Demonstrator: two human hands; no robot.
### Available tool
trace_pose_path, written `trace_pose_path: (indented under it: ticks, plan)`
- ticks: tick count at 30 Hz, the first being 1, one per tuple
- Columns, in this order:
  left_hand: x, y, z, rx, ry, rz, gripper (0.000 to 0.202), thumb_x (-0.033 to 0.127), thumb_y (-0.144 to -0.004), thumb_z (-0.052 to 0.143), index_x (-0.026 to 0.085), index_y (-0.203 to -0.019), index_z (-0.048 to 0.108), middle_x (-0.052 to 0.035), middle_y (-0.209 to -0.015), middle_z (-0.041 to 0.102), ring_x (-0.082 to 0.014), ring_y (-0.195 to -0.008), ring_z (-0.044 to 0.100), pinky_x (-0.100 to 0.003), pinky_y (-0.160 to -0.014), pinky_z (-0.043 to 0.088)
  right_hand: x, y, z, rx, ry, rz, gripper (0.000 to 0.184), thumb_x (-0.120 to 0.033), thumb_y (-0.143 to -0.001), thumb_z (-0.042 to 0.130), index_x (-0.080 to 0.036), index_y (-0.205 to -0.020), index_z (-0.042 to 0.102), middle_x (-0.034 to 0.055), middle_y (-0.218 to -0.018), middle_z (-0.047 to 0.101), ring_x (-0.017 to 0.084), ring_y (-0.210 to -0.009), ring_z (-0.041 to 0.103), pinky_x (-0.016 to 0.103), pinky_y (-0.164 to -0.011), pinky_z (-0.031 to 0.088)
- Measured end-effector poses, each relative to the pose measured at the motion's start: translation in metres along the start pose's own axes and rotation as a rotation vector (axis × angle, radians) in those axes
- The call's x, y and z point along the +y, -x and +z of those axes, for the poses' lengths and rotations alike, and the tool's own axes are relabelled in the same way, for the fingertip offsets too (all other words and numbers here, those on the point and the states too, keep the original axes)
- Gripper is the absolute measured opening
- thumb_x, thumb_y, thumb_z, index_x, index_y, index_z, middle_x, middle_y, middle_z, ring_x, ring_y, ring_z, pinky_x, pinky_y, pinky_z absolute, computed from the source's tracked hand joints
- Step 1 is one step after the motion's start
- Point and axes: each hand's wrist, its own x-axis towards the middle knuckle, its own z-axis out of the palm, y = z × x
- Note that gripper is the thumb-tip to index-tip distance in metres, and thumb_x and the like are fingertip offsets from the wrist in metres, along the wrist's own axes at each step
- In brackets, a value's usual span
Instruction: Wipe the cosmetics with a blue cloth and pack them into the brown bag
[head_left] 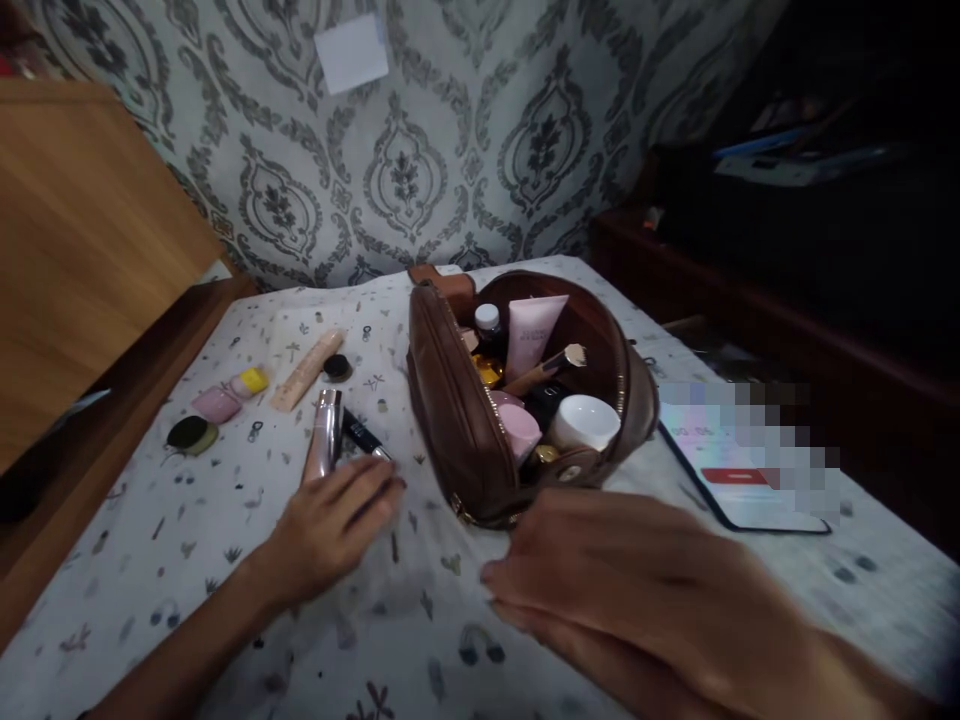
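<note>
An open brown cosmetic bag (450, 420) lies on a patterned white sheet (187, 540). Inside it are a pink tube (534, 330), a small dark-capped bottle (487, 318), a white jar (585, 420), a pink round container (519, 428) and a brush-like stick (547, 368). My left hand (334, 530) rests flat on the sheet, fingers stretched out over a dark pencil (364, 435), next to a shiny silver-pink tube (325, 435). My right hand (630, 590) hovers close to the camera just in front of the bag, fingers straight and together, holding nothing.
Further left on the sheet lie a beige tube (307, 370), a small black pot (337, 367), a yellow item (251, 381), a pink case (216, 405) and a dark round compact (191, 435). A phone (735, 475) lies right of the bag. Wooden furniture (82, 250) stands at left.
</note>
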Motion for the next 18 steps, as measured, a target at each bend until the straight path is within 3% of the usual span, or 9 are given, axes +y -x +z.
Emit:
trace_pose_path:
  ticks: [4, 6, 9, 13, 18]
  plan:
    - [-0.049, -0.001, 0.008, -0.084, 0.029, -0.433, 0.025, 0.024, -0.101, 0.044, 0.021, -0.114, 0.065, -0.0074, -0.115, 0.070, -0.0206, -0.107, 0.067, -0.030, -0.087, 0.056, 0.006, -0.013, 0.041, -0.143, 0.058, -0.045, 0.024, -0.025, -0.104, 0.048, -0.017, -0.099, 0.071, 0.0027, -0.072, 0.067, 0.013, -0.066, 0.062, 0.026, -0.063, 0.049]
    - [-0.079, -0.011, 0.014, -0.224, 0.052, -0.657, 0.031, 0.033, -0.101, 0.040, 0.021, -0.118, 0.063, -0.0085, -0.117, 0.067, -0.0234, -0.109, 0.066, -0.034, -0.090, 0.054, 0.014, -0.021, 0.060, -0.208, 0.080, -0.037, 0.023, -0.025, -0.103, 0.050, -0.017, -0.099, 0.071, 0.0028, -0.074, 0.069, 0.014, -0.066, 0.063, 0.026, -0.063, 0.048]
    - [-0.120, -0.031, 0.027, -0.492, -0.039, -0.868, 0.039, 0.036, -0.098, 0.040, 0.020, -0.126, 0.062, -0.0128, -0.123, 0.063, -0.0300, -0.111, 0.065, -0.040, -0.091, 0.052, 0.029, -0.033, 0.085, -0.231, 0.093, -0.009, 0.019, -0.022, -0.100, 0.053, -0.019, -0.098, 0.071, 0.0033, -0.075, 0.069, 0.015, -0.066, 0.063, 0.026, -0.062, 0.046]
    - [-0.149, -0.047, 0.049, -0.786, -0.048, -0.932, 0.043, 0.046, -0.094, 0.044, 0.024, -0.127, 0.061, -0.0123, -0.125, 0.066, -0.0321, -0.115, 0.063, -0.039, -0.090, 0.050, 0.052, -0.037, 0.110, -0.176, 0.010, 0.033, 0.021, -0.019, -0.099, 0.050, -0.019, -0.093, 0.071, 0.0034, -0.075, 0.068, 0.014, -0.067, 0.062, 0.025, -0.065, 0.046]
    - [-0.160, -0.047, 0.070, -0.847, -0.032, -0.950, 0.046, 0.049, -0.088, 0.055, 0.027, -0.128, 0.059, -0.0093, -0.125, 0.070, -0.0306, -0.116, 0.063, -0.036, -0.089, 0.050, 0.072, -0.025, 0.126, -0.106, -0.038, 0.064, 0.024, -0.022, -0.101, 0.048, -0.017, -0.093, 0.071, 0.0022, -0.072, 0.066, 0.013, -0.065, 0.058, 0.025, -0.067, 0.046]
